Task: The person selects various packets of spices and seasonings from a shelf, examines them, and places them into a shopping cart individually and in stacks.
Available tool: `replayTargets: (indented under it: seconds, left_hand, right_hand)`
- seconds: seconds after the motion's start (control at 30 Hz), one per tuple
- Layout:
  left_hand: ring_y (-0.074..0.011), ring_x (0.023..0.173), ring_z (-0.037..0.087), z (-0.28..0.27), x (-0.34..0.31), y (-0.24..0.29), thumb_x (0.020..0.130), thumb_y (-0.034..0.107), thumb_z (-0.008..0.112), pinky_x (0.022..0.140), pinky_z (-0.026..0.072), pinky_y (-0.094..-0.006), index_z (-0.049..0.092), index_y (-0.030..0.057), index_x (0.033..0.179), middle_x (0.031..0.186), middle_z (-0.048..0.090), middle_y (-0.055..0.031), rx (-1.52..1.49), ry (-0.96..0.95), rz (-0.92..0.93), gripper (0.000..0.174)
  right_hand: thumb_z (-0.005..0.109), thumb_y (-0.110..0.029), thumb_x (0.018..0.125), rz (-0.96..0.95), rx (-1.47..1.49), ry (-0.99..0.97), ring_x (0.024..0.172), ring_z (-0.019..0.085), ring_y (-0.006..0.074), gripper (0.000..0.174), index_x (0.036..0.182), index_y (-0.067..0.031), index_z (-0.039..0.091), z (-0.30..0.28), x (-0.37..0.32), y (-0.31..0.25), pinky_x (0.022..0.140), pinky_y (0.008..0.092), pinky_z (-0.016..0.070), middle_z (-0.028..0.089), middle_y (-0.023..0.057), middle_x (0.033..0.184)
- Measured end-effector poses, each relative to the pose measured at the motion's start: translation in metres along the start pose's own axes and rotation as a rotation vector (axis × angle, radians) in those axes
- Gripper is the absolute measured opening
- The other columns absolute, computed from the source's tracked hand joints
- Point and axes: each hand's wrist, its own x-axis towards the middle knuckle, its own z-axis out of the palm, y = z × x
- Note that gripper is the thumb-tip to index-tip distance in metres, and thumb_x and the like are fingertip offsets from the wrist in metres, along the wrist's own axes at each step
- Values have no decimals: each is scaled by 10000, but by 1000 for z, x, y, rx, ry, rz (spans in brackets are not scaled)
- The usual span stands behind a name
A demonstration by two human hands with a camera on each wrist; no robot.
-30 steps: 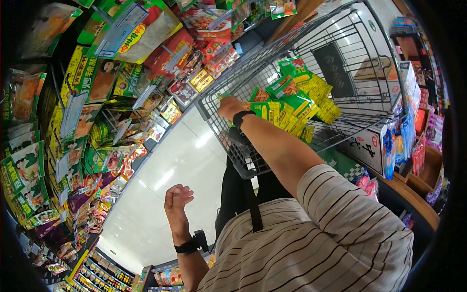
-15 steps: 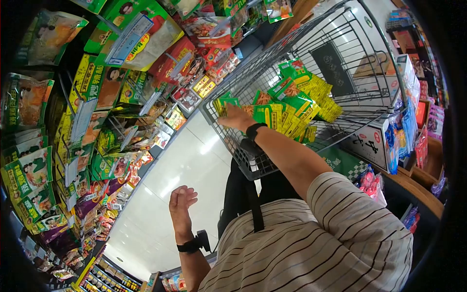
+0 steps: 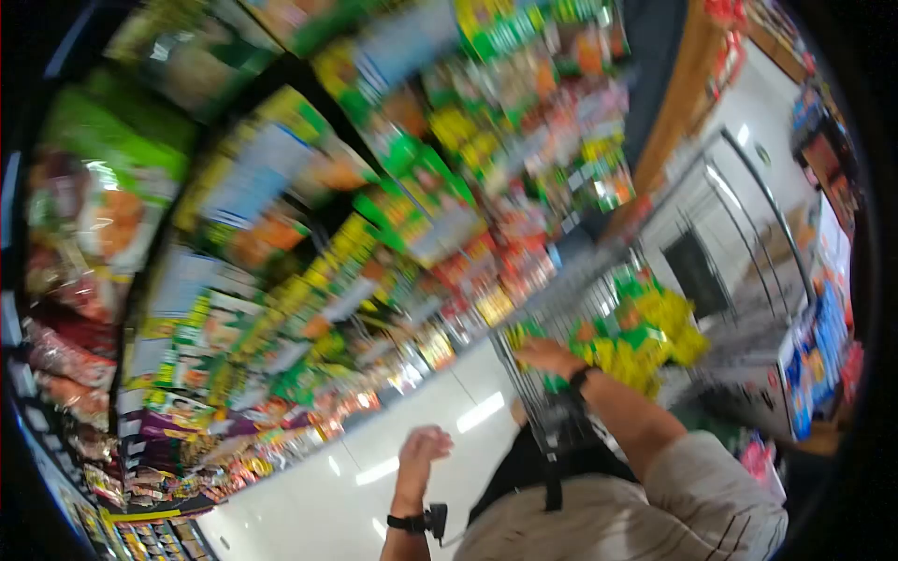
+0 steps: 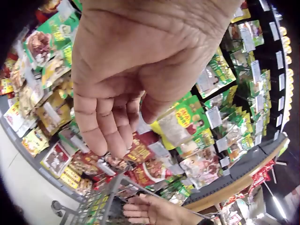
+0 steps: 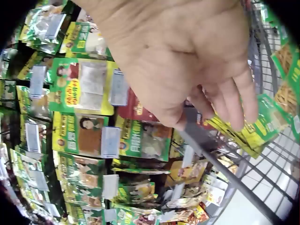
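Note:
My right hand [image 3: 552, 357] is at the shopping cart's near rim, fingers loosely extended and nothing gripped. In the right wrist view, its fingertips overlap a green and yellow snack packet [image 5: 268, 123] inside the cart, just past the grey rim bar [image 5: 229, 174]. A pile of green and yellow packets [image 3: 655, 327] lies deeper in the cart, blurred in the head view. My left hand [image 3: 424, 455] hangs over the floor short of the cart, holding nothing. Its fingers curl loosely in the left wrist view, where the open right palm [image 4: 154, 210] shows over the cart.
A long rack of hanging food packets [image 5: 82, 86] with price tags runs along the left. Pale tiled floor [image 3: 374, 467] lies between rack and cart. A white carton [image 3: 748, 374] and blue packages [image 3: 812, 355] stand on the cart's right.
The head view has swung and blurred, so the cart and both hands sit further right and lower. My right hand has opened over the cart's near end, where a packet came to show beneath it.

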Motion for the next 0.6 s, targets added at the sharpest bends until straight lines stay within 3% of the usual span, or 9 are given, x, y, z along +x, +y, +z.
replayTargets:
  seconds: [0.03,0.1,0.2,0.33,0.4,0.43,0.57,0.6]
  left_hand:
    - [-234,921,694,4,3,20,1004,253,556,802,577,-351,597,31,1145,1063,677,-134,21,6,-2,266]
    - [-235,928,692,9,8,54,1014,237,542,808,571,-346,592,16,1160,1067,676,-141,49,-7,106,270]
    - [-202,948,679,21,4,123,1031,274,531,807,547,-321,588,8,1165,1045,680,-102,98,-66,268,303]
    - [-197,937,674,37,-26,229,1029,238,535,801,549,-321,580,2,1162,1057,673,-104,149,-177,521,275]
    - [-192,925,671,44,-51,282,1023,181,530,793,550,-319,573,-4,1159,1048,669,-96,173,-200,665,233]
    - [-181,921,667,47,-60,308,1022,169,525,789,543,-309,577,1,1154,1026,669,-88,223,-191,774,220]
    - [-128,891,620,53,-73,401,1024,210,535,778,513,-286,599,17,1114,1000,659,-62,227,-121,1091,223]
    - [-119,847,599,52,-68,426,1023,218,538,770,504,-284,605,11,1108,986,654,-54,353,-12,1205,234]
  right_hand:
    - [563,-432,910,81,39,8,917,645,355,385,984,-75,686,-2,4,5,808,455,497,676,195,985]
    - [591,-404,903,207,385,-52,818,644,259,372,984,-50,670,-41,-22,-44,744,407,512,661,151,919]
    - [569,-323,964,136,274,-44,871,639,128,327,1124,-48,645,-76,-30,-77,728,297,525,642,29,900]
    - [569,-280,980,-15,479,5,903,652,157,300,1175,-59,618,-118,-71,-131,735,319,551,647,25,1010]
    - [573,-241,964,-91,546,56,787,609,115,220,1069,-57,630,-127,-85,-144,671,280,520,628,6,906]
    - [575,-222,956,-125,581,75,729,588,93,187,1016,-56,636,-130,-94,-150,639,260,504,619,-3,855]
    - [576,-240,967,-156,583,61,791,633,109,195,1041,-67,626,-131,-117,-159,677,262,523,624,-4,896]
    - [586,-258,970,-157,571,60,818,647,117,212,1058,-70,628,-127,-116,-151,688,268,530,633,1,920]
